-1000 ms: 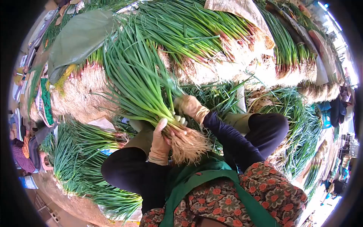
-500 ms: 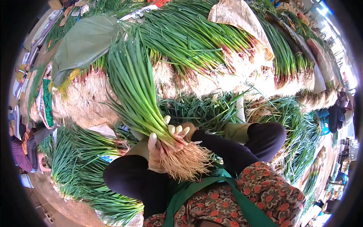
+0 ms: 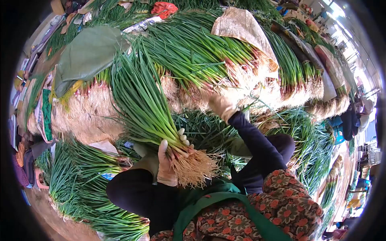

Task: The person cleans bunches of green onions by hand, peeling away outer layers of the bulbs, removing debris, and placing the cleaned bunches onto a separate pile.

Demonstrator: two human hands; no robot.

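Note:
My left hand (image 3: 167,166), in a pale glove, is closed around a thick bunch of green onions (image 3: 155,108). The bunch slants up and left, its long leaves reaching the heap behind. Its pinkish bases and tan roots (image 3: 196,168) hang to the right of my fingers. My right hand (image 3: 223,107), also gloved, is stretched forward against the root ends of the large heap of green onions (image 3: 193,52). Its fingertips blend into the pale roots, so I cannot make out their grip.
A dark green sheet (image 3: 86,52) and a tan sheet (image 3: 243,30) lie over parts of the heap. Loose green onions (image 3: 84,172) lie on the left, with more green leaves (image 3: 317,148) on the right. A red plastic bag (image 3: 164,10) sits at the back.
My right hand has left the bunch's root end and moved forward and up to the heap. The left hand still holds the bunch in nearly the same place.

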